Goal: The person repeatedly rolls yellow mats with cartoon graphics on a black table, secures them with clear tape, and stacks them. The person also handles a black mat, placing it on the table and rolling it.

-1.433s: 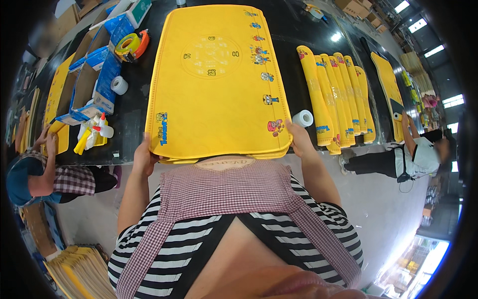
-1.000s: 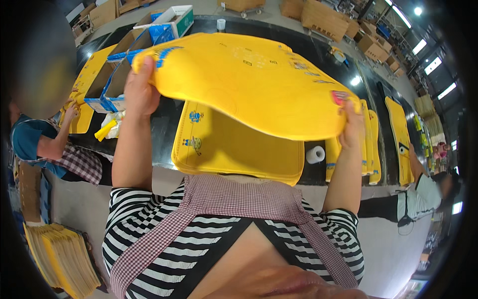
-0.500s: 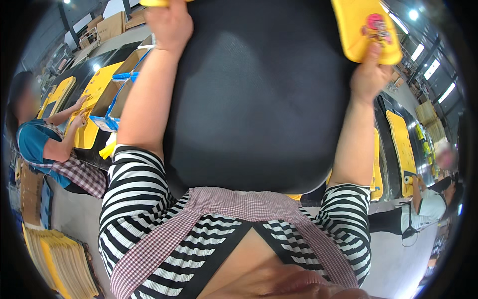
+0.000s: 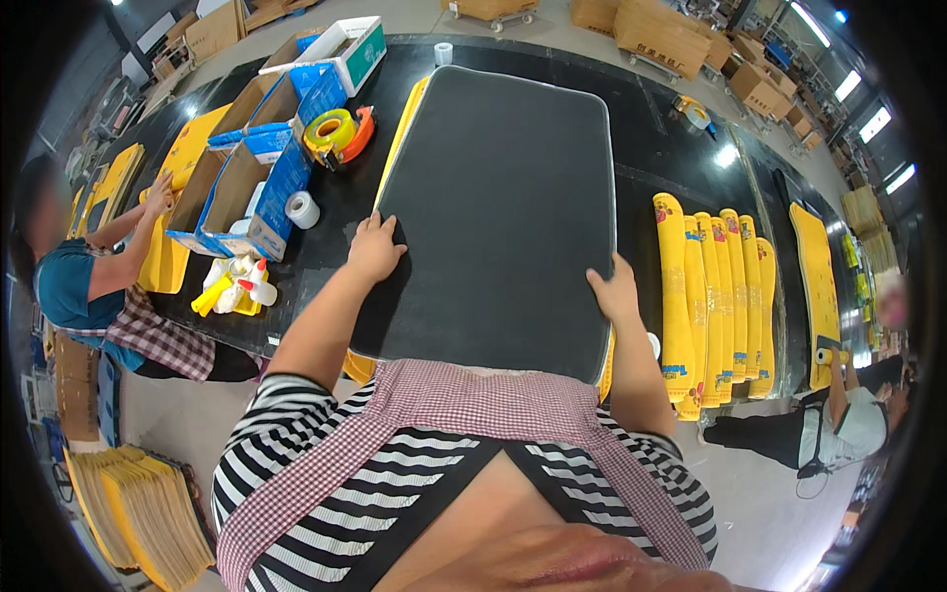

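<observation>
A large floor mat [image 4: 503,217] with rounded corners lies black side up on the table before me, its near end against my apron. Yellow edges of matting peek out beneath its left side and near corners. My left hand [image 4: 377,251] rests on its left edge with the fingers spread. At the right edge is my right hand [image 4: 619,290], thumb over the black surface and forefinger apart from it along the rim; its other fingers are hidden. Neither hand is closed round anything.
Rolled yellow mats [image 4: 705,306] lie in a row at the right. To the left stand blue cardboard boxes [image 4: 278,187], a tape dispenser [image 4: 340,136], a white tape roll [image 4: 302,209] and a basket of bottles [image 4: 240,286]. People work at both sides [image 4: 79,286] [image 4: 853,414].
The mat, held up before me with its yellow corners folded over in my hands, now lies flat on the table. Both hands have come down and let go of the corners.
</observation>
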`<move>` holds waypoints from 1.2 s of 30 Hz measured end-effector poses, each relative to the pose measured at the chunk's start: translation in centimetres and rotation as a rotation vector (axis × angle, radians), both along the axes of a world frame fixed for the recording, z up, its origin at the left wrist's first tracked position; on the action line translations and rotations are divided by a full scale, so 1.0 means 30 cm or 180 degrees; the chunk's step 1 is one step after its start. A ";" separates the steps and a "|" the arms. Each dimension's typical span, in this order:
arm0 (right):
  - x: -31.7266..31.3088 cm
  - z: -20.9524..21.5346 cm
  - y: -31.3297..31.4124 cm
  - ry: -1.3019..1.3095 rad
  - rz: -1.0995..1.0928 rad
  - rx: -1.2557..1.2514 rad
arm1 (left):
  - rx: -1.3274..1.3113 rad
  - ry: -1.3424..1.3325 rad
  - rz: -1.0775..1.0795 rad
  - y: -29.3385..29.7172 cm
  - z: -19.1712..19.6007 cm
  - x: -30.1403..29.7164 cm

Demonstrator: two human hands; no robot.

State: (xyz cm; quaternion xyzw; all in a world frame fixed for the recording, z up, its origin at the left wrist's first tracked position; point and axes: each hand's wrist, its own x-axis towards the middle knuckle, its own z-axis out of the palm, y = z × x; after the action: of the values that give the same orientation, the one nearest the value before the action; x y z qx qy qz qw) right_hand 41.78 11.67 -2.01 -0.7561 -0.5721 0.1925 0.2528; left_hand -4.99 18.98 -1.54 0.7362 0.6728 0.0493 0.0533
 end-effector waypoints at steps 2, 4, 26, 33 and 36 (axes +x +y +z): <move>-0.030 -0.016 -0.117 -0.0025 -0.0139 -0.0093 | 0.0024 -0.0368 0.0311 -0.063 0.021 -0.014; -0.041 -0.060 -0.176 -0.0594 -0.0055 0.0070 | 0.0017 -0.0667 0.0594 -0.106 0.037 -0.024; -0.118 0.097 -0.297 -0.0400 -0.0392 -0.0252 | -0.0126 -0.1488 0.0879 -0.213 0.026 -0.174; -0.011 0.107 -0.466 0.1248 0.0604 -0.0760 | -0.0240 -0.2631 0.0162 -0.565 0.056 -0.194; 0.001 0.184 -0.571 0.2631 0.1012 -0.1973 | -0.2422 -0.4439 0.0469 -0.689 0.059 -0.268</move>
State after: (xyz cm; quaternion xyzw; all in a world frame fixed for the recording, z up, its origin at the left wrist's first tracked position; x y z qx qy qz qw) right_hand 41.80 -5.47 3.52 -0.5606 -0.4487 0.6696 0.1897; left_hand -13.03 -1.70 0.22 0.4207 0.5020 0.2689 0.7062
